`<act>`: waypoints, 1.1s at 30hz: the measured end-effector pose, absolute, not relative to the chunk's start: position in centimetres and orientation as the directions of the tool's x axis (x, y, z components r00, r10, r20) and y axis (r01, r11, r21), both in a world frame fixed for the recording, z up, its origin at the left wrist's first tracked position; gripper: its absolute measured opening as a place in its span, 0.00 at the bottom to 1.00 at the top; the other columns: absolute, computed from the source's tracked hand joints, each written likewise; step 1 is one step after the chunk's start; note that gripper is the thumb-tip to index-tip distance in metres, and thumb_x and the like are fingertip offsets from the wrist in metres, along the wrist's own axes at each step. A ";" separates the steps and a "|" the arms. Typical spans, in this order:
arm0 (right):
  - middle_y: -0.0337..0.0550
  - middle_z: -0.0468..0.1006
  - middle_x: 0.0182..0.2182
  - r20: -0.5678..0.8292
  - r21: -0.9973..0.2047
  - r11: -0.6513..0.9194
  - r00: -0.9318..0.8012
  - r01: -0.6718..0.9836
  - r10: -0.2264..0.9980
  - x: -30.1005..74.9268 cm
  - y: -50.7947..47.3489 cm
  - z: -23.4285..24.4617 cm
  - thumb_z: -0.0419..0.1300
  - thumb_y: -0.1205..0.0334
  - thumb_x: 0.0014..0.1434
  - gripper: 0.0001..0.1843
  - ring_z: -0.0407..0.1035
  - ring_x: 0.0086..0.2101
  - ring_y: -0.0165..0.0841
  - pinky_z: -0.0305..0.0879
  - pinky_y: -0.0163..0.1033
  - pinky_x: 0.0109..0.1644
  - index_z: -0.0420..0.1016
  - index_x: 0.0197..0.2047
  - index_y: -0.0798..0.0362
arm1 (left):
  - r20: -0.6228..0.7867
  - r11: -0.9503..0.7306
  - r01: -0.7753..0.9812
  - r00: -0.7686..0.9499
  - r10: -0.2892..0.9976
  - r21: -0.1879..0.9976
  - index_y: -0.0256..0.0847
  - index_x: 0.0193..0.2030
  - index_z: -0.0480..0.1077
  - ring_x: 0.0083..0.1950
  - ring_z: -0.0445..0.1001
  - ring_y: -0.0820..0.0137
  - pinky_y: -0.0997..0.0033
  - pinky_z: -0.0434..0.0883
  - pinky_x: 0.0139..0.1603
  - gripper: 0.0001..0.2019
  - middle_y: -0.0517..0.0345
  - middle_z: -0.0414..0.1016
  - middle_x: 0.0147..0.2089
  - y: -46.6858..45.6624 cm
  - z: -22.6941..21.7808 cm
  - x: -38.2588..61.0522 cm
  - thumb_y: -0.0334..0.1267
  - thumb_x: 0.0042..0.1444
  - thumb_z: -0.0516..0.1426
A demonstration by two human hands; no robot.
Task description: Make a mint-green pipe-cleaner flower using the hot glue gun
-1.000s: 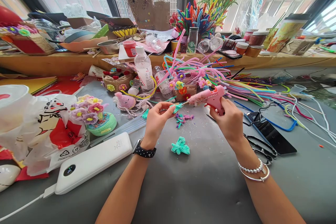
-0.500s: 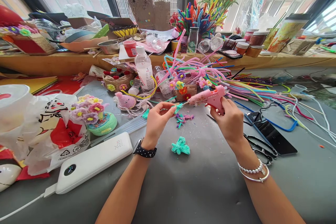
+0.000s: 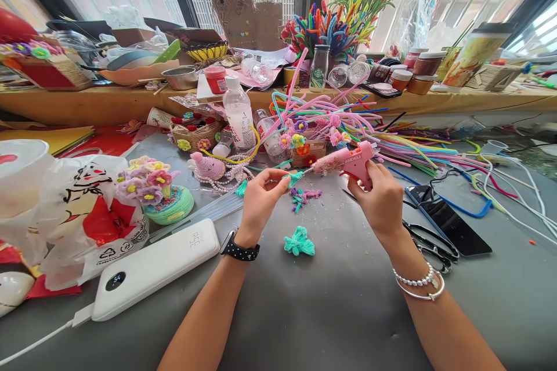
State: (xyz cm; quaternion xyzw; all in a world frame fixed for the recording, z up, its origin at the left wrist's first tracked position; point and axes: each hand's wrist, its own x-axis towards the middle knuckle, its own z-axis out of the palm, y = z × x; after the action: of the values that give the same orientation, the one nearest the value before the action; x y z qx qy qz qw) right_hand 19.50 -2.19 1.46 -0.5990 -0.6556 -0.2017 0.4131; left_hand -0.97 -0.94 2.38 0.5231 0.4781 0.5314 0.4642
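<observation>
My left hand (image 3: pixel 264 200) pinches a small teal pipe-cleaner piece (image 3: pixel 296 178) between thumb and fingertips. In my right hand (image 3: pixel 379 197) is a pink hot glue gun (image 3: pixel 346 163), its nozzle pointing left and at or very close to the teal piece; whether they touch I cannot make out. Below, on the grey table (image 3: pixel 304 313), lies a teal pipe-cleaner shape like a butterfly or flower (image 3: pixel 299 241). Purple and teal pipe-cleaner scraps (image 3: pixel 303 198) are just behind it. Another bit of teal (image 3: pixel 241 188) shows beside my left hand.
A white power bank (image 3: pixel 156 269) with a cable lies at left, near a plastic bag (image 3: pixel 96 214) and a pipe-cleaner flower pot (image 3: pixel 169 204). At right are a phone (image 3: pixel 450 220) and scissors (image 3: pixel 435 246). Pipe cleaners (image 3: pixel 391 139) and bottles (image 3: pixel 238 116) crowd the back.
Hardly anything differs. Both hands stay in nearly the same place, with the glue gun's nozzle still at the teal piece.
</observation>
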 end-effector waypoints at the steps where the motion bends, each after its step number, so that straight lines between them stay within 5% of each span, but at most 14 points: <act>1: 0.38 0.64 0.21 0.784 -0.233 0.201 0.061 0.951 0.617 19.5 -2.2 1.5 0.55 0.66 0.49 0.05 0.58 0.22 0.31 0.55 0.35 0.25 0.67 0.32 0.56 | 0.109 -0.109 0.003 -0.023 0.994 0.994 0.36 0.31 0.71 0.32 0.72 0.72 0.69 0.72 0.38 0.11 0.57 0.73 0.32 -0.9 2.4 -1.0 0.41 0.43 0.61; 12: 0.42 0.67 0.25 0.839 -0.230 0.243 0.066 0.942 0.540 19.7 -2.2 1.3 0.56 0.59 0.51 0.12 0.61 0.25 0.33 0.58 0.36 0.28 0.68 0.37 0.57 | 0.048 -0.047 -0.131 0.004 0.999 0.990 0.35 0.29 0.71 0.33 0.70 0.73 0.69 0.72 0.38 0.11 0.59 0.71 0.30 -0.9 2.5 -0.9 0.40 0.40 0.62; 24: 0.34 0.62 0.18 0.693 -0.482 0.190 0.240 0.855 0.679 19.9 -2.3 2.0 0.58 0.49 0.48 0.16 0.53 0.18 0.27 0.51 0.34 0.23 0.60 0.23 0.52 | 0.056 -0.051 -0.224 0.015 0.998 0.973 0.38 0.33 0.69 0.29 0.74 0.74 0.72 0.72 0.33 0.13 0.61 0.72 0.30 -0.7 2.5 -1.2 0.41 0.41 0.62; 33: 0.34 0.59 0.18 0.774 -0.349 0.242 0.133 0.905 0.619 19.5 -2.5 2.1 0.56 0.57 0.49 0.09 0.54 0.19 0.28 0.52 0.35 0.24 0.60 0.24 0.52 | 0.039 -0.039 -0.215 -0.006 0.999 0.976 0.35 0.31 0.69 0.30 0.74 0.74 0.71 0.72 0.37 0.13 0.61 0.71 0.29 -0.9 2.6 -0.9 0.41 0.41 0.63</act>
State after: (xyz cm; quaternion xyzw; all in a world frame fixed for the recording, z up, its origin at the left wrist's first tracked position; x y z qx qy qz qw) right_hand 19.50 -2.50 2.08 -0.5956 -0.6399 -0.1557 0.4600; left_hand -0.91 -0.93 2.60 0.4524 0.4334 0.5613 0.5408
